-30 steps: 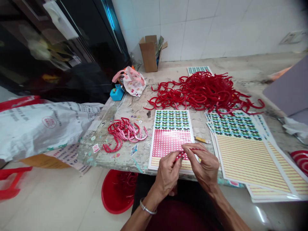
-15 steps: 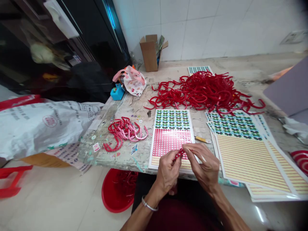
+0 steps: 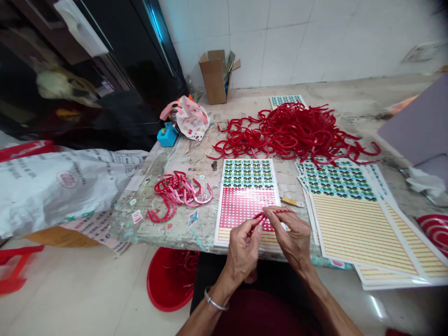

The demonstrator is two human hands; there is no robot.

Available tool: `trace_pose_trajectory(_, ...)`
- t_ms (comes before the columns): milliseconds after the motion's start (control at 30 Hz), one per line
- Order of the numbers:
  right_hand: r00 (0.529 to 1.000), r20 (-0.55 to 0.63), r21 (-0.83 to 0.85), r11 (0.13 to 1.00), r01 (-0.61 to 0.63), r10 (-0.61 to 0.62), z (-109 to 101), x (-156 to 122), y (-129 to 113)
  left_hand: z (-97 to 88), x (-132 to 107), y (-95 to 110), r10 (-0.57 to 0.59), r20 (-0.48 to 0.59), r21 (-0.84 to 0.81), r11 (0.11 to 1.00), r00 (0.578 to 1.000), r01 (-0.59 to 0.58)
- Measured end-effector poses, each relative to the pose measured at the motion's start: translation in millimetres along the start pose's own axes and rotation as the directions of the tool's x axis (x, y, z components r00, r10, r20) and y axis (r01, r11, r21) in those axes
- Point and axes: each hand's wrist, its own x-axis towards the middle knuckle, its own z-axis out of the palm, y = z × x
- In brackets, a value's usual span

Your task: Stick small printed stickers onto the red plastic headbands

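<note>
Both my hands hold a red plastic band (image 3: 272, 213) over a sheet of printed stickers (image 3: 247, 201). My left hand (image 3: 242, 255) pinches its near end, and my right hand (image 3: 293, 237) grips it farther along, with the band reaching past those fingers. A silver bangle (image 3: 214, 302) circles my left wrist. Beyond the sheet lies a tangled heap of bare red bands (image 3: 290, 133). A smaller pile of bands (image 3: 178, 193) with pink strips on them sits to the left. A stack of sticker sheets (image 3: 353, 219) lies to the right.
The worn, sticker-spotted table (image 3: 182, 228) holds a blue toy (image 3: 167, 136) and a pink-and-white bag (image 3: 191, 119). A cardboard box (image 3: 213, 77) stands by the tiled wall. A red basin (image 3: 171, 280) sits on the floor, and a white sack (image 3: 59, 186) is at the left.
My hands have shifted the band, and more of it now extends to the right past my right fingers. The view has moved slightly.
</note>
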Motion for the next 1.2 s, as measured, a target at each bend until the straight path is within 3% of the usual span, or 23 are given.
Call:
trace_pose_trajectory(200,0.997,0.021,0.046,0.996,-0.079,0.078,1,-1,0,1.4,-2,-3,-0.042,0.015,-0.076,0.996,0.999,0.043)
trace_pose_trajectory(467,0.951,0.113,0.209,0.929,-0.304,0.286,4,-4,-2,-0.2,-5,-8,-0.075,0.087,-0.257,0.962,0.993,0.095)
trace_pose_trajectory(533,0.961,0.101,0.223,0.936,-0.273,0.257,4,-5,-2,-4.1,-3,-5,-0.069,0.147,-0.283,0.953,0.987,0.109)
trace_pose_trajectory(733,0.996,0.084,0.148,0.989,-0.029,0.016,2,-5,-7,-13.3,7,10,-0.074,0.272,-0.259,0.955,0.959,0.147)
trace_pose_trajectory(933,0.995,0.095,0.031,0.999,0.024,-0.027,1,-6,-6,-11.4,9,13,-0.15,0.306,-0.322,0.913,0.94,0.251)
trace_pose_trajectory(1067,0.986,0.097,0.037,0.989,-0.142,0.138,0,-10,2,-11.1,6,11,-0.19,0.29,-0.339,0.896,0.938,0.287)
trace_pose_trajectory(1200,0.94,0.104,0.212,0.916,-0.341,0.326,-4,-9,7,-10.2,4,9,-0.211,0.289,-0.373,0.874,0.934,0.312)
